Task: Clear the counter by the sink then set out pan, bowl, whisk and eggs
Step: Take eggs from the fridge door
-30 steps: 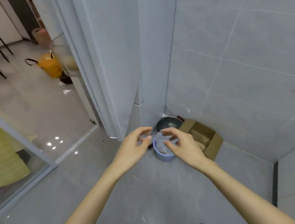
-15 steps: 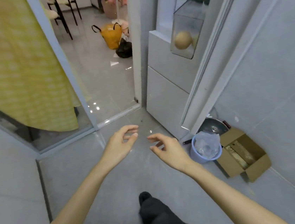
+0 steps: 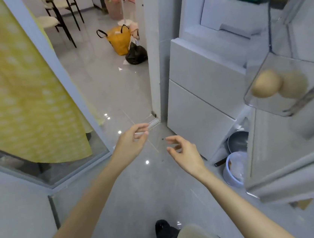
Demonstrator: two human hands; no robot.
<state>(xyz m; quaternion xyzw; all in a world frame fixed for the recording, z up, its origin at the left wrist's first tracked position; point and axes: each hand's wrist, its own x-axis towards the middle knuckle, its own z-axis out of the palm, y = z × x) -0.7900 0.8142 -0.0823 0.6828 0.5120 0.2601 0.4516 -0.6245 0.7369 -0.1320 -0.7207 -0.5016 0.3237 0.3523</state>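
Both hands were empty and held out over the grey tiled floor point(image 3: 133, 190), apart from each other. The left hand point(image 3: 132, 141) had loosely curled fingers with the thumb near the forefinger, pinching nothing visible. The right hand point(image 3: 186, 153) was relaxed, with half-bent fingers and the palm turned inward. This looked like a between-steps posture, hands free for the next pick.

Two tan oval eggs point(image 3: 266, 83) lay touching side by side in a clear plastic door bin point(image 3: 290, 110) on the open white fridge door point(image 3: 285, 153), at the right of the view. That is where they are stored, and the bin wall kept them from rolling. They were above and well apart from the right hand, which was the nearer one, so it would probably make the reach.

A dark round metal pan point(image 3: 238, 141) sat on the floor at the wall edge, in the gap behind the fridge door. It was partly hidden by the door, so it would need pulling out from the side. Just in front of it stood a pale blue plastic pail point(image 3: 233, 172) with a clear bag liner. A dark bar point(image 3: 219, 163) poked out beside the pail; I could not tell whether it was the pan's handle.

The white fridge drawers point(image 3: 198, 94) were closed. No bowl, whisk or bench was in view. The setting-out was judged hardly begun.

A yellow patterned cloth point(image 3: 15, 86) hung behind glass on the left.
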